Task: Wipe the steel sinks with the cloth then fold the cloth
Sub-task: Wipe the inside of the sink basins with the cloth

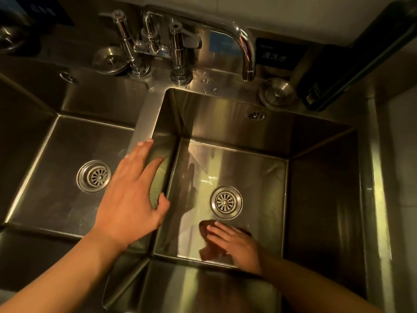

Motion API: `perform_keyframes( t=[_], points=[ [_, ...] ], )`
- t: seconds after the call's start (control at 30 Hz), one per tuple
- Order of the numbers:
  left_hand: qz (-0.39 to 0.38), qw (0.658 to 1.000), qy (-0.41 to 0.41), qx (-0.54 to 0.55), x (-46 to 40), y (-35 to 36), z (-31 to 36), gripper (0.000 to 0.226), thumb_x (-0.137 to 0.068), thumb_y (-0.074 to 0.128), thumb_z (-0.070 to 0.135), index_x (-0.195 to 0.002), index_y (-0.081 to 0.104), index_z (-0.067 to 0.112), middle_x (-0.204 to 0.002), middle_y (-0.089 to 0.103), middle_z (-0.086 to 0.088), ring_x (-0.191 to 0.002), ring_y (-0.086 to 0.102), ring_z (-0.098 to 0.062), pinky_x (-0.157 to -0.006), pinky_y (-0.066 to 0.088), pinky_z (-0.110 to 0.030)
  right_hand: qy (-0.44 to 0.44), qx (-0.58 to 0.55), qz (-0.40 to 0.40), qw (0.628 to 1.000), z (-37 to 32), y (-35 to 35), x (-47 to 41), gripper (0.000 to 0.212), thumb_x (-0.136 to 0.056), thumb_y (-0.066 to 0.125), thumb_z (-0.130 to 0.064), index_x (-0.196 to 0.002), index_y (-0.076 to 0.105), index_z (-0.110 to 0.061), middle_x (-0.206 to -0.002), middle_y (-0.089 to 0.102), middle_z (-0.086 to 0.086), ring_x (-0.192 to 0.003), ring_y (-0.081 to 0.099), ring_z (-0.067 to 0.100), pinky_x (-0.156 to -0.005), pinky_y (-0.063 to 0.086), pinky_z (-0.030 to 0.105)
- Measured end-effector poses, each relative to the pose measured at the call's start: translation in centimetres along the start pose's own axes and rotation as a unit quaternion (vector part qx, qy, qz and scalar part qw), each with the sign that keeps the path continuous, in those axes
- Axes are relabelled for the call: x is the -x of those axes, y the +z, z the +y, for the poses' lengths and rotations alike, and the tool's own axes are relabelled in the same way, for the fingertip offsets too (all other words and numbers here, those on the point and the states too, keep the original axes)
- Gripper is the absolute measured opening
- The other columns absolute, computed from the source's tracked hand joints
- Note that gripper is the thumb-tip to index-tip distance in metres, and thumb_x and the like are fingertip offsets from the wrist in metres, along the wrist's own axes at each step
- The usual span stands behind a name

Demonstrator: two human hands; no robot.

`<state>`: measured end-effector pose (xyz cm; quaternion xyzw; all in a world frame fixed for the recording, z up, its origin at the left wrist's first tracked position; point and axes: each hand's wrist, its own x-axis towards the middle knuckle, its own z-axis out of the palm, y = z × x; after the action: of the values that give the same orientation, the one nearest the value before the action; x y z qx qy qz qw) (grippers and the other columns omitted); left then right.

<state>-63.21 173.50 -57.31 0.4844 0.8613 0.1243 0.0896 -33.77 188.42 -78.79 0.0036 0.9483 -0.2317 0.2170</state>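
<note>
Right hand [234,246] presses flat, fingers straight and together, on dark cloth [208,250] under fingertips (probably limp, wet; pinch its fingertip-side edge); left hand [130,195] splayed.

Two steel sinks are being shown side by side: the left sink [45,141] and the right sink [320,188]. Two drain strainers are being counted, one in each basin [93,176] [226,202]. Two loose stoppers [108,60] [277,93] are being seen on the rear ledge. One spout [244,45] and two tap handles [120,21] [178,30] are being counted. Two overflow holes [68,77] [255,115], one cloth [205,231] and two hands [130,197] [234,242] are being shown.
</note>
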Motion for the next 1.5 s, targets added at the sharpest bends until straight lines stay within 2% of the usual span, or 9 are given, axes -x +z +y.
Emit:
perform_keyframes(
  t=[0.13, 0.37, 0.53, 0.67, 0.83, 0.97, 1.07, 1.4, 1.5],
  points=[
    [0.002, 1.000, 0.005, 0.005, 0.0, 0.2, -0.2, 0.075, -0.082, 0.060, 0.042, -0.150, 0.048, 0.011, -0.172, 0.016, -0.007, -0.161, 0.011, -0.021, -0.127, 0.023, -0.051, 0.192, -0.106, 0.131, 0.967, 3.4, -2.7, 2.4, 0.073, -0.092, 0.063, -0.002, -0.157, 0.032, -0.011, -0.167, 0.018, 0.004, -0.156, 0.017, 0.026, -0.121, 0.031, 0.045],
    [-0.005, 1.000, 0.018, 0.016, 0.1, 0.0, -0.3, 0.077, -0.081, 0.063, 0.041, -0.150, 0.047, 0.009, -0.171, 0.018, -0.011, -0.160, 0.013, -0.026, -0.126, 0.023, -0.053, 0.453, -0.199, 0.297, 0.816, 7.1, -8.7, -5.3, 0.066, -0.097, 0.057, -0.008, -0.156, 0.030, 0.000, -0.165, 0.021, 0.018, -0.154, 0.018, 0.032, -0.126, 0.018, 0.037],
    [-0.004, 1.000, 0.020, 0.015, 0.2, -0.1, -0.2, 0.077, -0.080, 0.065, 0.040, -0.149, 0.049, 0.009, -0.171, 0.019, -0.012, -0.160, 0.016, -0.028, -0.126, 0.025, -0.054, 0.359, -0.233, 0.282, 0.859, 4.9, -11.8, -13.6, 0.063, -0.098, 0.058, -0.023, -0.156, 0.034, -0.015, -0.162, 0.032, 0.015, -0.143, 0.038, 0.028, -0.114, 0.037, 0.041],
    [-0.003, 0.999, 0.024, 0.021, 0.1, -0.1, -0.2, 0.076, -0.080, 0.066, 0.040, -0.148, 0.049, 0.010, -0.171, 0.019, -0.012, -0.160, 0.015, -0.027, -0.126, 0.024, -0.053, 0.285, -0.136, 0.203, 0.927, 1.2, -11.3, -18.1, 0.087, -0.084, 0.072, -0.039, -0.158, 0.030, -0.022, -0.168, 0.016, 0.002, -0.156, 0.008, 0.024, -0.126, 0.016, 0.039],
    [0.001, 1.000, 0.013, 0.026, 0.1, -0.2, 0.0, 0.076, -0.077, 0.066, 0.038, -0.146, 0.052, 0.009, -0.170, 0.021, -0.012, -0.160, 0.015, -0.026, -0.125, 0.027, -0.055, 0.233, -0.042, 0.124, 0.964, -1.4, -7.5, -17.4, 0.066, -0.092, 0.067, -0.027, -0.152, 0.038, -0.026, -0.168, 0.015, 0.000, -0.154, 0.012, 0.027, -0.125, 0.020, 0.041],
    [-0.009, 1.000, 0.010, 0.017, 0.1, -0.1, -0.1, 0.077, -0.077, 0.064, 0.040, -0.147, 0.050, 0.011, -0.171, 0.018, -0.010, -0.160, 0.013, -0.025, -0.128, 0.020, -0.048, 0.178, 0.005, 0.086, 0.980, -2.6, -4.1, -13.0, 0.047, -0.094, 0.056, -0.032, -0.140, 0.053, -0.022, -0.154, 0.036, 0.001, -0.135, 0.037, 0.028, -0.111, 0.035, 0.044],
    [-0.016, 1.000, 0.011, 0.014, 0.1, -0.2, -0.2, 0.078, -0.078, 0.060, 0.042, -0.148, 0.049, 0.011, -0.172, 0.017, -0.010, -0.160, 0.013, -0.025, -0.129, 0.018, -0.047, 0.171, 0.047, 0.062, 0.982, -3.1, -2.3, -9.7, 0.041, -0.089, 0.059, -0.035, -0.127, 0.051, -0.024, -0.136, 0.047, 0.003, -0.121, 0.047, 0.030, -0.100, 0.041, 0.046],
    [-0.014, 0.999, 0.021, 0.021, 0.2, 0.0, -0.5, 0.075, -0.079, 0.062, 0.043, -0.147, 0.051, 0.012, -0.171, 0.017, -0.010, -0.161, 0.012, -0.026, -0.129, 0.018, -0.048, 0.203, 0.083, -0.001, 0.976, -0.1, -1.6, -4.5, 0.035, -0.087, 0.060, -0.034, -0.119, 0.054, -0.022, -0.122, 0.056, 0.006, -0.109, 0.053, 0.027, -0.089, 0.048, 0.042],
    [-0.008, 1.000, 0.011, 0.020, 0.0, 0.0, -0.3, 0.075, -0.077, 0.062, 0.042, -0.145, 0.053, 0.012, -0.171, 0.018, -0.010, -0.160, 0.014, -0.026, -0.129, 0.018, -0.047, 0.225, 0.084, 0.005, 0.971, 1.0, -2.1, -4.2, 0.035, -0.089, 0.060, -0.033, -0.122, 0.053, -0.023, -0.129, 0.053, 0.005, -0.114, 0.052, 0.027, -0.092, 0.046, 0.043]
  ],
)
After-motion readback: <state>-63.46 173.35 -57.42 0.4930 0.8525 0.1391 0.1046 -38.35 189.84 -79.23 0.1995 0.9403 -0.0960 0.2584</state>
